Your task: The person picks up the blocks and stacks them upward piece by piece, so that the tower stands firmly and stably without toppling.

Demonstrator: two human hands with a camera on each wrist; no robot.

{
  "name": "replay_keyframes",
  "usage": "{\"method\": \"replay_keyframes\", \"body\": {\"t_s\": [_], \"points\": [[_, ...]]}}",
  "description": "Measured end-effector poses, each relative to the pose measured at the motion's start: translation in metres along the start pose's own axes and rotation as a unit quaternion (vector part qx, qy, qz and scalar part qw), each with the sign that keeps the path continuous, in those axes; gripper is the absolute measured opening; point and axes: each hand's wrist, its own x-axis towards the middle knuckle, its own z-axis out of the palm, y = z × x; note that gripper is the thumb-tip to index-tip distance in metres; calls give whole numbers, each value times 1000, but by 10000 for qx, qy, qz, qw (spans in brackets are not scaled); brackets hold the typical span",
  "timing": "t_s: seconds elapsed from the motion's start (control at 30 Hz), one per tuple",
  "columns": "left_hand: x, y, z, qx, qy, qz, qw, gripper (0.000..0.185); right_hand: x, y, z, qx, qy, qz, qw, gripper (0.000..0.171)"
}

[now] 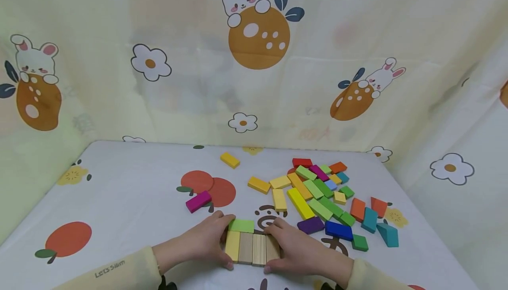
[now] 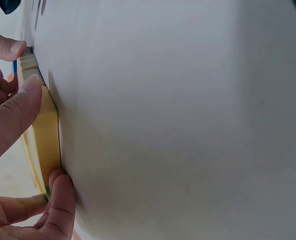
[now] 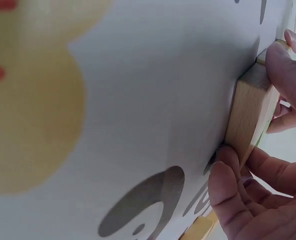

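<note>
Hands: as I look down from the head view, my left hand (image 1: 206, 237) and right hand (image 1: 293, 248) clamp a row of blocks (image 1: 252, 248) from either side, fingers curled round its ends.
Left hand: thumb and fingers pinch the yellow block (image 2: 45, 140) at the left end of the row; grasping, not released.
Right hand: fingers wrap the plain wood block (image 3: 250, 107) at the right end, thumb at the near corner; grasping too.
Row of blocks: four upright pieces side by side, touching, flat on the surface (image 1: 131, 202), near its front edge, between my two hands.
Green block (image 1: 241, 225): lies across the far side of the row, touching it, just beside my left fingers.
Nearby: purple block (image 1: 311, 225) and blue block (image 1: 338, 230) just beyond my right hand.
Loose pile (image 1: 317, 188): yellow, green, orange, red, teal pieces, right of centre, further back.
Strays: magenta block (image 1: 198, 201) left of the pile, one yellow block (image 1: 230, 160) alone near the back.
Sleeves: pale yellow, lettering on the left sleeve (image 1: 109, 269).
Backdrop: curtain (image 1: 254, 61) with rabbits and flowers printed on it.
</note>
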Motion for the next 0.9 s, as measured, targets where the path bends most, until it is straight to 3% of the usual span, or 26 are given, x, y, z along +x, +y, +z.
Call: {"method": "replay_keyframes", "body": {"t_s": [0.9], "points": [[1, 0, 2, 0, 35, -56, 10000, 98, 2, -5, 1, -61, 26, 218, 9997, 73]]}}
